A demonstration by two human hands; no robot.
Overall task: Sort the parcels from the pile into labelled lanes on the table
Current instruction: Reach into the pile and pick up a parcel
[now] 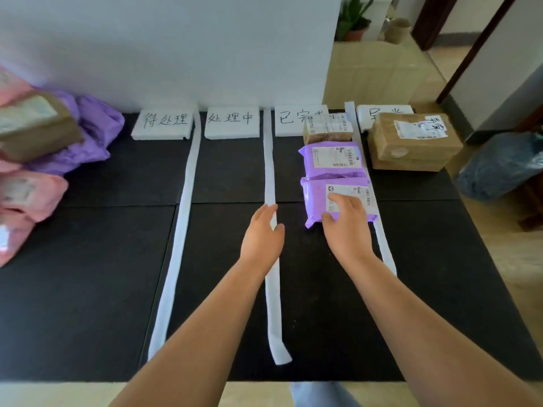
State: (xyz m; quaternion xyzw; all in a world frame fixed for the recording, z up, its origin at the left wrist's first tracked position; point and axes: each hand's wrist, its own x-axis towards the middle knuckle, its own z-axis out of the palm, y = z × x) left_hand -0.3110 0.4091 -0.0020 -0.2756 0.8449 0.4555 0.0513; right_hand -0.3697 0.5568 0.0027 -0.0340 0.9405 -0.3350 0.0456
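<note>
A purple parcel [316, 198] with a white shipping label lies in the third lane of the black mat [102, 259]. My right hand [345, 227] rests on its near edge, thumb at the front and fingers on the label. Behind it lie a second purple parcel [332, 160] and a small brown box [327, 132]. My left hand [263, 233] hovers open over the white strip [273, 304] left of that lane, holding nothing. A larger brown box [414, 142] sits in the fourth lane. The pile [38, 160] of pink, purple and brown parcels is at the far left.
Four white foam label blocks with handwritten characters line the back, such as the first [163, 123] and second [232, 121]. White strips divide the lanes. A white wall stands behind. A blue bag [499, 165] and cardboard [373, 71] sit off the mat at right.
</note>
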